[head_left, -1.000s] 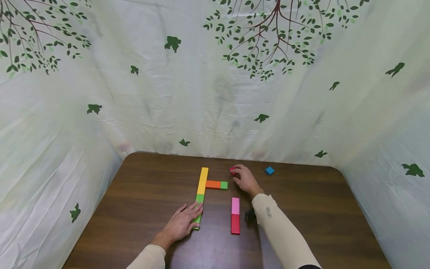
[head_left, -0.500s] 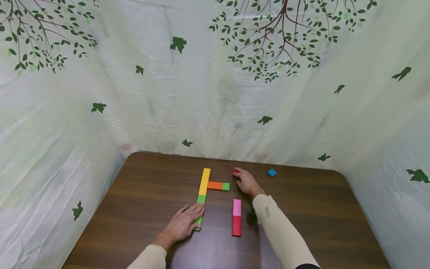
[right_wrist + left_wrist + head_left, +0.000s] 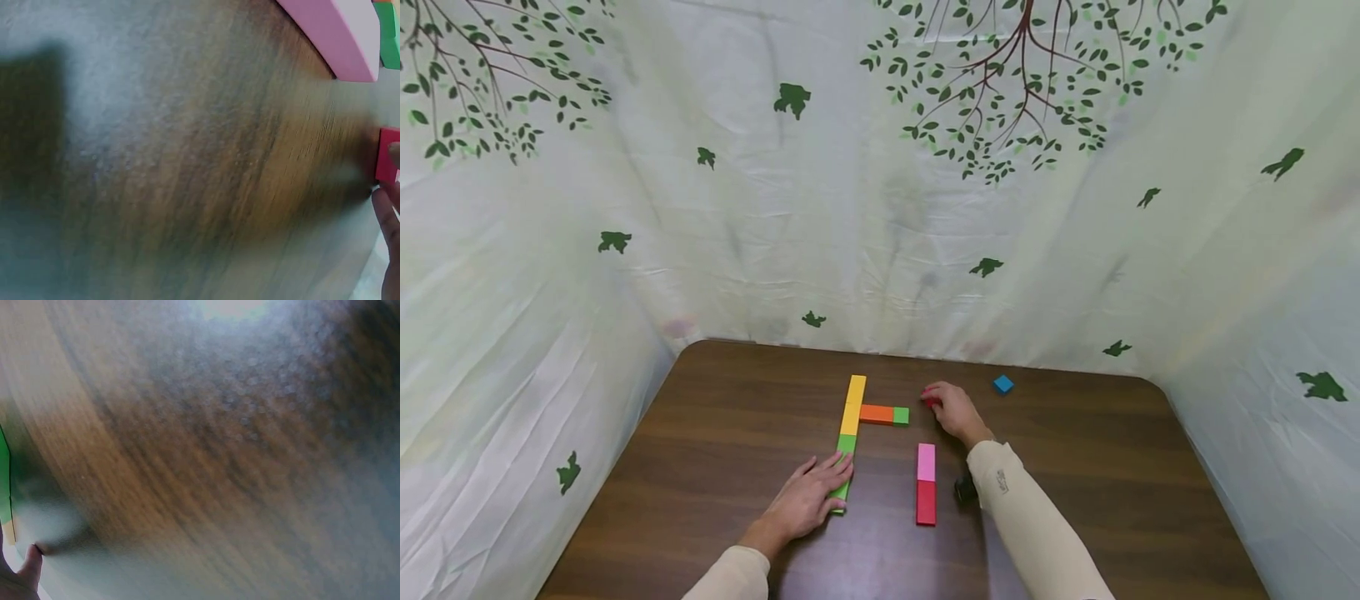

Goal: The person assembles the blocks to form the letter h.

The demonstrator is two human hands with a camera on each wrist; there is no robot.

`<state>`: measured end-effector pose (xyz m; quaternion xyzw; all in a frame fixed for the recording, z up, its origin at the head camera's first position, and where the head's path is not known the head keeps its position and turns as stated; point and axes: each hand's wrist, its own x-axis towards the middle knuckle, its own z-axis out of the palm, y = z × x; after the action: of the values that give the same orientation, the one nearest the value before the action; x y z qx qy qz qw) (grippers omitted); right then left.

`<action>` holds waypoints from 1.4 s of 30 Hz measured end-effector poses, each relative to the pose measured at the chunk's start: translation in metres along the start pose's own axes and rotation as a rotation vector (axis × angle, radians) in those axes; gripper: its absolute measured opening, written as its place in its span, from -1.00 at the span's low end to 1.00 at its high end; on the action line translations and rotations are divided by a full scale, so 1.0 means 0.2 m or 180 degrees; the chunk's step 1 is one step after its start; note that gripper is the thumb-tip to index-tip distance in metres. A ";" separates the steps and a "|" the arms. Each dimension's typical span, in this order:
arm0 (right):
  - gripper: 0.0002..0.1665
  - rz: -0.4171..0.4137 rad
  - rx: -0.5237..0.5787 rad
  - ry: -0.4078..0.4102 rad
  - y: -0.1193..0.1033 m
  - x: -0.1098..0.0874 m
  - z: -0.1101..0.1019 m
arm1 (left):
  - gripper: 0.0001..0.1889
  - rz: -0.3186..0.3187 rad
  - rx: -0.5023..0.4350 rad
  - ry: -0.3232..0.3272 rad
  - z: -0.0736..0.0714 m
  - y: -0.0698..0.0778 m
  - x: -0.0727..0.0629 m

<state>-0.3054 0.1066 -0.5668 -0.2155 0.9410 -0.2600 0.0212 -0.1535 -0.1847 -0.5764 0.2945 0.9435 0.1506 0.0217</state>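
My left hand [image 3: 808,493] rests with extended fingers on the green blocks [image 3: 847,444] at the near end of a line. Yellow blocks [image 3: 853,404] continue that line toward the back. An orange block [image 3: 877,414] juts right from it, ending in a small green block [image 3: 901,416]. Farther right, my right hand [image 3: 957,414] pinches a small red block [image 3: 932,402], mostly covered by its fingers. The right wrist view shows the red block [image 3: 386,156] low over the table between fingertips. Nearer to me, a pink block [image 3: 927,462] and a longer red block [image 3: 926,503] stand end to end.
A blue block [image 3: 1003,384] lies turned at an angle near the back edge of the brown table [image 3: 1075,467]. Under my right sleeve [image 3: 1033,517] a dark object [image 3: 964,490] shows partly. A leaf-printed curtain [image 3: 880,250] hangs behind the table.
My right hand has closed its fingers round the small red block and drawn it a little toward me and to the right. The left hand stays in place.
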 end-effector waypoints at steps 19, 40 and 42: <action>-0.66 0.0170 0.0327 -0.0114 -0.04 -0.06 0.02 | -0.39 -0.0007 -0.0007 0.0064 -0.01 -0.01 0.00; -0.66 0.0076 0.0566 0.0046 -0.06 -0.11 0.05 | -0.38 -0.0073 -0.0061 -0.0079 -0.01 0.01 0.01; -0.66 0.0056 0.0556 0.0053 -0.06 -0.11 0.05 | -0.38 -0.0077 -0.0076 -0.0079 -0.01 0.01 0.01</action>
<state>-0.2782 0.1014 -0.5715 -0.2024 0.9168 -0.3426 0.0344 -0.1536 -0.1828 -0.5733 0.2846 0.9447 0.1579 0.0387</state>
